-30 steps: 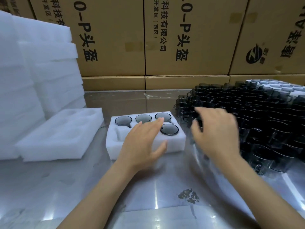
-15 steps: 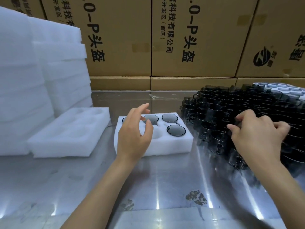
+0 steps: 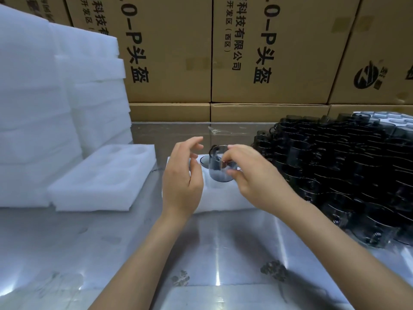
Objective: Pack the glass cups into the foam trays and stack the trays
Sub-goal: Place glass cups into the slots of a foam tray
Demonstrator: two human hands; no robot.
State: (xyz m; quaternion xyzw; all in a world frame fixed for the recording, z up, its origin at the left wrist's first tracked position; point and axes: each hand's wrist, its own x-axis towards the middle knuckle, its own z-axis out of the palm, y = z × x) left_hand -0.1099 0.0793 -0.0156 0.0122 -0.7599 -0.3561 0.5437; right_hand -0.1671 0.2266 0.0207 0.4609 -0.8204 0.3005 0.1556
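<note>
A white foam tray [image 3: 220,201] lies on the metal table in front of me, mostly hidden by my hands. My right hand [image 3: 254,180] pinches a smoky grey glass cup [image 3: 218,167] by its rim and holds it tilted just above a pocket of that tray. Another cup [image 3: 204,161] sits in a far pocket. My left hand [image 3: 182,179] hovers over the tray's left part with relaxed, spread fingers and holds nothing. A big heap of dark glass cups [image 3: 348,173] fills the table on the right.
An empty foam tray [image 3: 102,177] lies left of the one in use, with tall stacks of foam trays [image 3: 55,108] behind it. Cardboard boxes [image 3: 268,52] wall off the back. The shiny metal table [image 3: 212,253] stretches toward me.
My right hand has taken a cup from the heap and carried it left over the tray. My left hand lifted off the tray and now hovers beside the cup.
</note>
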